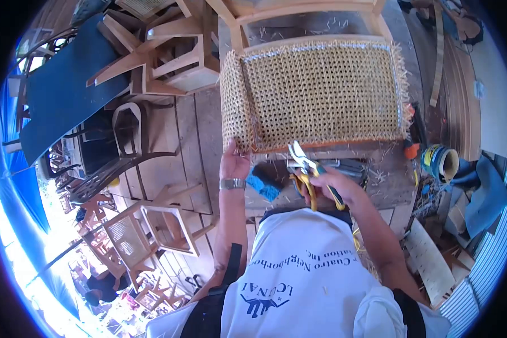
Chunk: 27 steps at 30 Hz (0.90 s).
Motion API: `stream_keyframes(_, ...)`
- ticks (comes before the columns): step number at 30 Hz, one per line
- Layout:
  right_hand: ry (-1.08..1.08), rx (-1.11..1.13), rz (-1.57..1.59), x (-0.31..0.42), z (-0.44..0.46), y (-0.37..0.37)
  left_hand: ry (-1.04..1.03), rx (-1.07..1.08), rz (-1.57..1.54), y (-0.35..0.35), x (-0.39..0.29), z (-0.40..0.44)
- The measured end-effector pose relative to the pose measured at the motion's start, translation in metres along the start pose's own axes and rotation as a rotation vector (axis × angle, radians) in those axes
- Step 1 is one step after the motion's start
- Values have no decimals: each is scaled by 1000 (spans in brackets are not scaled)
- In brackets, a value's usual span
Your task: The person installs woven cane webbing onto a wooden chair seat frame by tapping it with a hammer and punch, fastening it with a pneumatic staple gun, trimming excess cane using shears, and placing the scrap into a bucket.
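Note:
A wooden chair frame with a woven cane panel (327, 93) lies on the workbench, its cane ends frayed along the edges. At the panel's lower left corner, my left hand (235, 161) has its fingers closed on the folded edge of the cane. My right hand (331, 186) is wrapped round the yellow handles of pruning shears (305, 163). The shears' blades point up and left, close to the panel's lower edge, and look parted. Between my hands, a blue cloth (265, 184) lies on the bench.
Wooden chair frames (174, 53) stand at the upper left, with more (169, 228) at the lower left. A tin can (440, 163) is right of the bench. An orange-handled tool (412, 151) lies by the bench's right edge. Cane scraps lie around.

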State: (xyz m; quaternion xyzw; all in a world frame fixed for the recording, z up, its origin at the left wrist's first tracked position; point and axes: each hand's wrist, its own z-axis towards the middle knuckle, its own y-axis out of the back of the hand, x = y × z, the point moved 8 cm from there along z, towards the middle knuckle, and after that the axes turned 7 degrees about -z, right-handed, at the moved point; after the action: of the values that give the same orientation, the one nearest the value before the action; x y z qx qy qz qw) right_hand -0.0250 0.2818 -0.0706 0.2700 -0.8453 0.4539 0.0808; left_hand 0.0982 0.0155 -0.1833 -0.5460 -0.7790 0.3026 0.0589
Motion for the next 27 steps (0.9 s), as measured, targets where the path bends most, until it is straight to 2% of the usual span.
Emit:
stream_keyframes(3,-83,85,-108,5,35,-17,-42,-10,6,-9,-3,-1)
stream_keyframes(6,-171,165,-9,-17,70,-22,-36,-35,-33,-15,-3,-7)
stream_keyframes(9,-167,195,-39,-13,85,-36,10,-15,-20,-12,-2,-3)
stream_keyframes(15,-81,120,22,9,112,-29,118,68,-68,-7,6,7)
stream_keyframes(18,-80,149,57,23,123,-24,50,-35,-18,-24,12,-10)
stream_keyframes(24,-65,204,89,43,130,-31,42,103,12,-27,11,-7)
stream_keyframes(27,-45,95,68,37,135,-26,22,101,36,-33,13,-15)
